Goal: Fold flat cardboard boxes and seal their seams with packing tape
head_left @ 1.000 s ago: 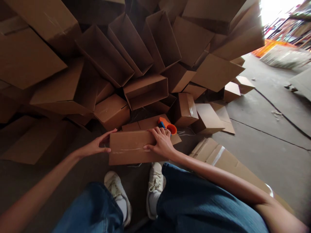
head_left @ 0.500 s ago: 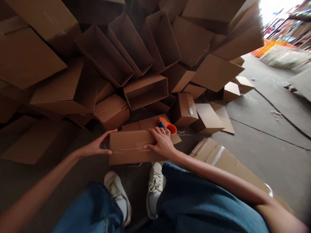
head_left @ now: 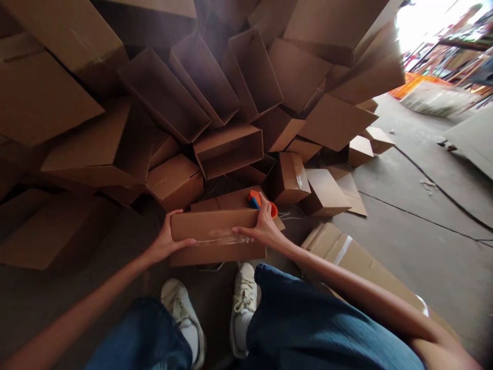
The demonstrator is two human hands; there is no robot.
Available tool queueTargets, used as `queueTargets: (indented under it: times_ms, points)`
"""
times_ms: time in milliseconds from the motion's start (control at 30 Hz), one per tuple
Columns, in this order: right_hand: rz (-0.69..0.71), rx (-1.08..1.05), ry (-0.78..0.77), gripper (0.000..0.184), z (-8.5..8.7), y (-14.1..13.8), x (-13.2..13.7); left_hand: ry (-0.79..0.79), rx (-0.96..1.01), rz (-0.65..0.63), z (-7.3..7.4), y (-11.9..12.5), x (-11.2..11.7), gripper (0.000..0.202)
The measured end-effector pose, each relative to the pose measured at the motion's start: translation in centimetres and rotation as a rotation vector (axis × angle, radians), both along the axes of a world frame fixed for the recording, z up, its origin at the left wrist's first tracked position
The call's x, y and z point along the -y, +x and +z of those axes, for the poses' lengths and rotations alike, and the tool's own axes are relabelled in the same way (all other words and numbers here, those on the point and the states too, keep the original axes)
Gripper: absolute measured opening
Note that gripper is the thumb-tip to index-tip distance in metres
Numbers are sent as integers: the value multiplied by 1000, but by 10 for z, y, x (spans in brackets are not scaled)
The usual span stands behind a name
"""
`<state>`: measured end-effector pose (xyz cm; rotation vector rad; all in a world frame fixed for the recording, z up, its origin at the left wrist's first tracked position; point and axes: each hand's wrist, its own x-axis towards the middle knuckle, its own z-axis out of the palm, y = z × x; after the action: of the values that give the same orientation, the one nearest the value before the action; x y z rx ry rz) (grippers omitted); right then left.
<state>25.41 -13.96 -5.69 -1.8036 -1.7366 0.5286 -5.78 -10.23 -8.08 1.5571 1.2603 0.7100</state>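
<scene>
Between my hands is a cardboard box [head_left: 215, 226] with a strip of clear tape along the side facing me. My left hand [head_left: 170, 239] grips its left end, thumb on the near side and fingers over the far edge. At the right end, my right hand [head_left: 262, 226] clasps the box the same way, thumb lying by the tape. Just behind that hand an orange and blue tape dispenser [head_left: 254, 198] shows in part, the rest hidden by my fingers. Under it lies a flat piece of cardboard [head_left: 231, 199].
A large heap of cardboard boxes [head_left: 227, 149] rises in front. Flattened cartons [head_left: 354, 262] are stacked to my right. My shoes [head_left: 244, 293] stand just below the box. A dark cable [head_left: 435, 182] crosses the floor at right.
My left hand has closed further round the box's left end, its thumb now on the near side. My right hand has shifted toward the right end. The view has tilted slightly.
</scene>
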Motion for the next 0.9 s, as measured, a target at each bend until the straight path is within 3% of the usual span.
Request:
queueTargets:
  times_ms: [167,367,467,733,900]
  points:
    - [-57,-84,-79,140,-11,0,5,24,20,22,-4,1,2,87]
    - [-121,-85,-130,107,-3,-5,6,-8,29,74,-8,3,2,91]
    - [-143,-64,-184,102,1,-7,8,15,6,133,-9,7,6,90]
    - [42,-114,-156,117,4,7,-1,57,-9,176,-5,15,-2,83]
    - [-41,-203,-183,123,3,1,2,49,-10,178,-3,15,-2,83]
